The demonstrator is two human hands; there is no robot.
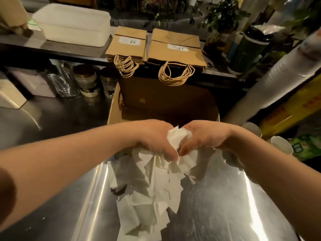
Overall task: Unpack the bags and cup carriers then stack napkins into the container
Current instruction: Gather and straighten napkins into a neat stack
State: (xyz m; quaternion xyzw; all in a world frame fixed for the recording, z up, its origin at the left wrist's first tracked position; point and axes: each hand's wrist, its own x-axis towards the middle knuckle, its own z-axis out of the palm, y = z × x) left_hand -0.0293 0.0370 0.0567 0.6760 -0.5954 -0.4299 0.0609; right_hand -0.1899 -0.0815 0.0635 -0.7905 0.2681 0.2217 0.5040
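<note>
Two hands gather white paper napkins over a steel counter.
The left hand [156, 138] and right hand [206, 136] both clutch a crumpled bunch of white paper napkins [152, 181] above the shiny steel counter [225, 206], in front of an open brown cardboard box [166, 101].

The curled fingertips of both bare hands are buried in the crumpled white paper napkins [152, 180], whose loose heap runs off the bottom edge.

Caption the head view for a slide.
Both hands, left and right, grip a bunch of napkins over a steel counter.
</note>
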